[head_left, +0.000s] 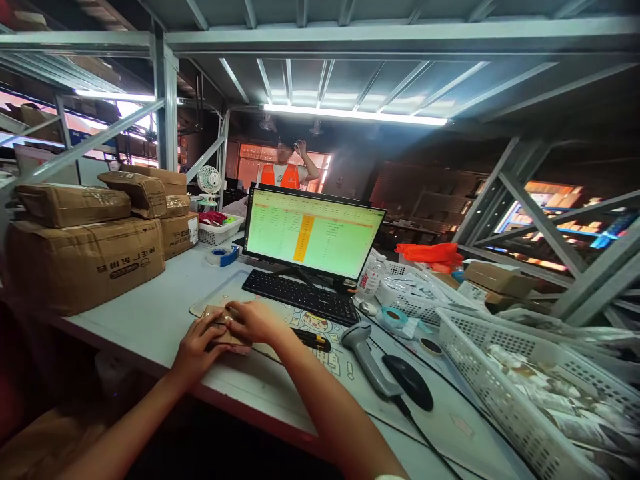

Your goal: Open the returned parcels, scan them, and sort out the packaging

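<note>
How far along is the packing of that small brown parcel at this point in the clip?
Done: sealed cardboard boxes are stacked at the desk's left end. In hand: the left hand and right hand both press on a small brown parcel on the desk. Left: the barcode scanner and tape dispenser lie untouched, and the white basket holds many bagged items.

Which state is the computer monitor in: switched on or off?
On. The monitor glows with a green spreadsheet crossed by an orange column, lit behind the keyboard.
</note>
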{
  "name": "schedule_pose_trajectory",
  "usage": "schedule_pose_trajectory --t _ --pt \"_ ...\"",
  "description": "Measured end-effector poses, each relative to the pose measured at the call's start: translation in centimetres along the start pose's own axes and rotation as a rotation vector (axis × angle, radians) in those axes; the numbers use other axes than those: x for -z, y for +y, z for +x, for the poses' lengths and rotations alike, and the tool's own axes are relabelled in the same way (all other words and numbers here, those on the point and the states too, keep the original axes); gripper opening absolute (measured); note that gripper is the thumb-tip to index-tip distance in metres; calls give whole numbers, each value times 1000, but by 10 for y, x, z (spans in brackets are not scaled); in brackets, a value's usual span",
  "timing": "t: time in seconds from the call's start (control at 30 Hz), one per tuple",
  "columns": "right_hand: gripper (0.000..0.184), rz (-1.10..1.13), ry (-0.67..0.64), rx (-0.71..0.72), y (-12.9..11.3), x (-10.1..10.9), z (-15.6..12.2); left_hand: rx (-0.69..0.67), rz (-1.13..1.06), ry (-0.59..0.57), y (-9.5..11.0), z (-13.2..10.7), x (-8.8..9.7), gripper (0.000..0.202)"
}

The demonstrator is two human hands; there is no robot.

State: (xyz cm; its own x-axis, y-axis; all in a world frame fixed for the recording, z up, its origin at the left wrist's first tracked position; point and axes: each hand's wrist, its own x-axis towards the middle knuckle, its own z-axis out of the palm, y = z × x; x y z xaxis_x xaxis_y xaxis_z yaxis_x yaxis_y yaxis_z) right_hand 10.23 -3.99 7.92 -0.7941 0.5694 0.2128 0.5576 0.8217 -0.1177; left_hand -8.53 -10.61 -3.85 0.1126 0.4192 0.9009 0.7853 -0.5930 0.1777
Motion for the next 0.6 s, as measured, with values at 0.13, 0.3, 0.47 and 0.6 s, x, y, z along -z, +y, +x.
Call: schedule_pose_trajectory --t 0.13,0.3,0.47,0.6 --pt "37 -87 67 25 3 -5 0 -12 -11 -1 3 0 0 13" --pt "42 329 246 -210 29 -5 26 3 -29 -32 4 3 -2 13" --pt "60 906 282 -386 53 -29 44 17 -35 -59 5 1 -4 19" --pt "66 1108 324 -433 57 -55 42 19 -14 -135 7 9 4 21"
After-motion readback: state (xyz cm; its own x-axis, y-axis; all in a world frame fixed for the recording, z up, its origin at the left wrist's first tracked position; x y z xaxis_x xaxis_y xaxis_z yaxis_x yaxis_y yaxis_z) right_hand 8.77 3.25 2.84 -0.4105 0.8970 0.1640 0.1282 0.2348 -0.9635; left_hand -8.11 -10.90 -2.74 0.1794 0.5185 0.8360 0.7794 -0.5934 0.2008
